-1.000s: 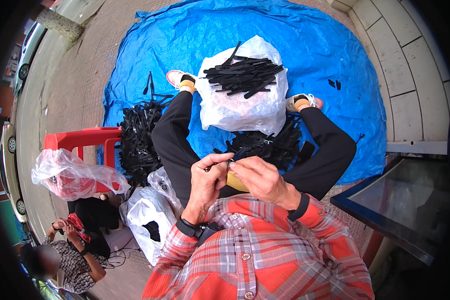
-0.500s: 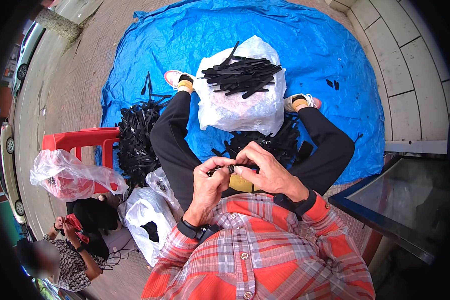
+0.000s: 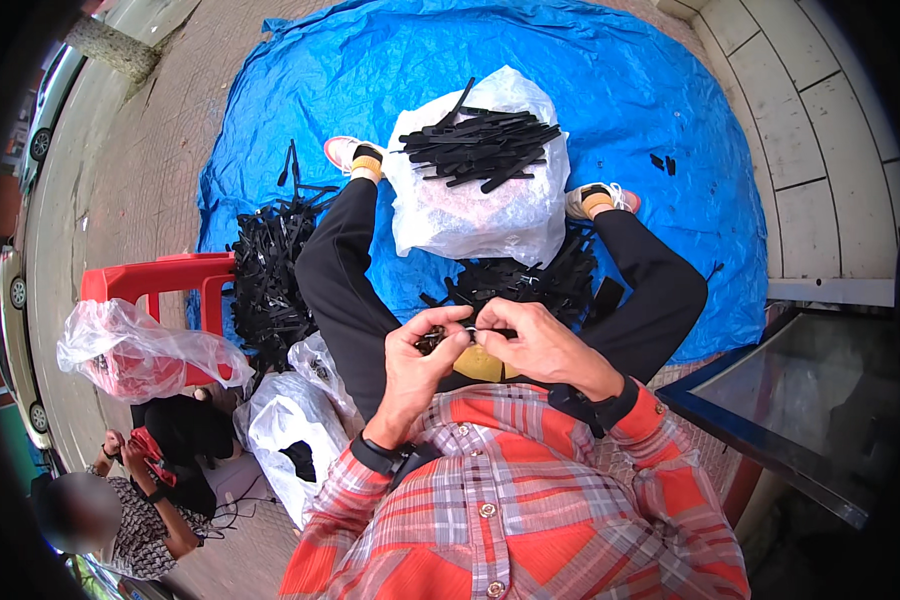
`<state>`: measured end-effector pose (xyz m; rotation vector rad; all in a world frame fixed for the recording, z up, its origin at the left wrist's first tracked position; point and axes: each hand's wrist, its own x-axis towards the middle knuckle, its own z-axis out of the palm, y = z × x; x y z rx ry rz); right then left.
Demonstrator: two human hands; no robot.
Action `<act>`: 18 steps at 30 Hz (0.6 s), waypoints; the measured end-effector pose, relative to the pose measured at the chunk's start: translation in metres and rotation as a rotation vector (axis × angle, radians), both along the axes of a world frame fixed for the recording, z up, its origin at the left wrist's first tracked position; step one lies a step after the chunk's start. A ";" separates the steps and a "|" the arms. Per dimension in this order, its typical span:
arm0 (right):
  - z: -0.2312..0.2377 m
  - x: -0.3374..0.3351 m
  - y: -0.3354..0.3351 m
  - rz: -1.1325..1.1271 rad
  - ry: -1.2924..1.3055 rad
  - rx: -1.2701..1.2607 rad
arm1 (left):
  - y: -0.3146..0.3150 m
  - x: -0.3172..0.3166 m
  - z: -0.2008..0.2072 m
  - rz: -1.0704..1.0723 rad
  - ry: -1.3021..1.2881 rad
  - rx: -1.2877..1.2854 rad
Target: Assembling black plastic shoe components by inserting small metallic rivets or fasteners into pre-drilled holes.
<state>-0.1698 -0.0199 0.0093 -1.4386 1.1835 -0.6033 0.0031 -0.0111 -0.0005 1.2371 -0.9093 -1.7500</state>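
Observation:
My left hand (image 3: pixel 416 368) and my right hand (image 3: pixel 538 348) meet just above my lap, fingers pinched together. Between them is a small black strip (image 3: pixel 432 341); its dark end shows inside my left fingers, and the fingertips cover much of the rest. A small pale bit shows where the fingertips meet, too small to name. Ahead of my hands, a heap of flat black strips (image 3: pixel 480 150) lies on a white plastic-wrapped bundle (image 3: pixel 470 222). Another pile of black strips (image 3: pixel 532 286) lies between my legs, just past my hands.
A blue tarp (image 3: pixel 660 95) spreads under everything. At left are a big black strip pile (image 3: pixel 270 285), a red plastic stool (image 3: pixel 160 280) with clear plastic over it, and a white bag (image 3: pixel 295 425). Another person (image 3: pixel 155 525) sits lower left. A blue-framed glass panel (image 3: pixel 770 410) stands right.
Both hands have dropped slightly toward my lap and my right fingers have shifted at the strip. A pale bit now shows between the fingertips.

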 end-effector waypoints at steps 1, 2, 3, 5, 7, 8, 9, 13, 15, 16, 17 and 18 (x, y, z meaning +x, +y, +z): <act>-0.002 -0.004 0.001 0.024 -0.066 0.052 | 0.001 0.007 -0.001 -0.038 0.173 0.048; -0.001 -0.008 0.001 0.024 -0.065 0.051 | 0.002 0.015 -0.018 -0.112 0.394 0.092; 0.002 -0.010 0.001 0.024 -0.224 0.209 | 0.002 0.017 -0.022 -0.027 0.495 0.167; 0.009 -0.008 0.004 -0.007 -0.464 0.395 | 0.000 0.018 -0.032 0.060 0.467 0.170; 0.007 -0.009 0.004 -0.006 -0.474 0.402 | -0.003 0.017 -0.029 -0.120 0.306 0.162; 0.005 -0.009 0.004 -0.005 -0.485 0.409 | -0.001 0.019 -0.032 -0.181 0.380 0.196; 0.003 -0.009 0.004 -0.006 -0.485 0.408 | -0.001 0.017 -0.034 -0.219 0.452 0.179; -0.012 -0.013 0.006 -0.005 -0.375 0.327 | -0.002 0.017 -0.031 -0.245 0.361 0.236; -0.009 -0.014 0.010 -0.009 -0.352 0.313 | 0.004 0.018 -0.017 -0.239 0.260 0.190; -0.002 -0.013 0.012 -0.017 -0.425 0.351 | 0.009 0.020 -0.009 -0.226 0.156 0.141; 0.001 -0.012 0.014 -0.025 -0.498 0.388 | 0.014 0.022 -0.003 -0.204 0.200 0.151; 0.002 -0.011 0.014 -0.030 -0.499 0.385 | 0.012 0.022 -0.003 -0.210 0.200 0.150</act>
